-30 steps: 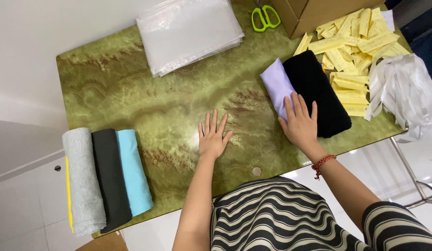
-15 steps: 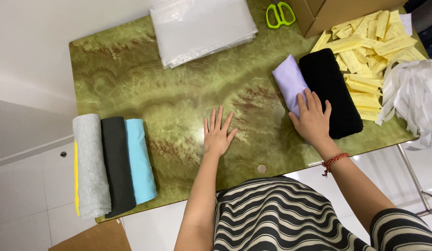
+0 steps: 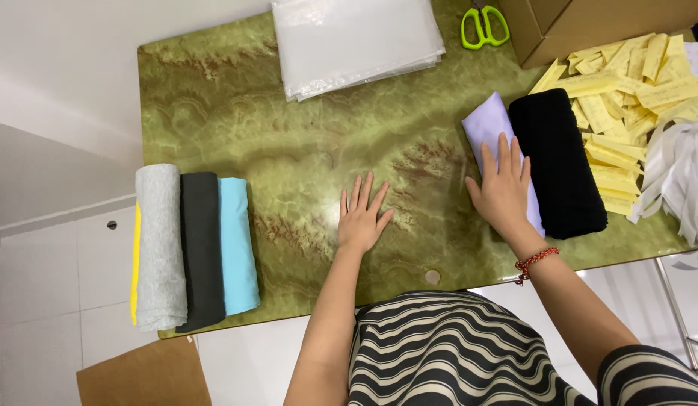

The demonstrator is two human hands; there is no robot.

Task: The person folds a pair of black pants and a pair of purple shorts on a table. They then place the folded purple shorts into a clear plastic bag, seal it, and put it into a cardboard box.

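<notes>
Head view: my right hand lies flat, fingers spread, on the lilac folded cloth. Cloth's long axis runs 11-to-5, and it touches the black folded cloth at its 3 o'clock. My left hand is flat on the bare green table, fingers splayed, holding nothing, well apart at the cloth's 8 o'clock. Right hand is nearer. Cardboard box at 1 o'clock; contents not visible.
</notes>
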